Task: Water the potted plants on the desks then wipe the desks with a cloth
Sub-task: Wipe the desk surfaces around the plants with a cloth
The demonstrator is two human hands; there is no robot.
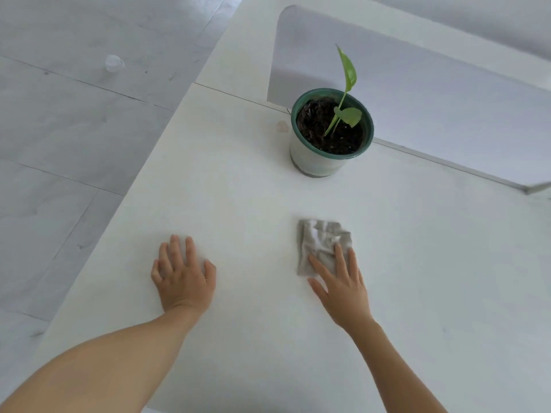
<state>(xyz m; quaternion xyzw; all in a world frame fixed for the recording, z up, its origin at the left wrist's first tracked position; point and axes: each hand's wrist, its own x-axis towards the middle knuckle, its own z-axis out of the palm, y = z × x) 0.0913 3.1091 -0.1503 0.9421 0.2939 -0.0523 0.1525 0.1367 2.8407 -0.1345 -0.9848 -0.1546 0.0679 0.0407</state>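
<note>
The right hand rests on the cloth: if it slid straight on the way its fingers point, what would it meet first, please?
Probably the plant pot; the right hand pushes the cloth ahead over bare desk first.

Matt, smooth white bench. Crumpled grey woven cloth. Glossy green-rimmed plastic pot, coarse dark soil.

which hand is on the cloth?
The right hand: its fingers press the grey cloth. The left hand lies flat on bare desk.
</note>
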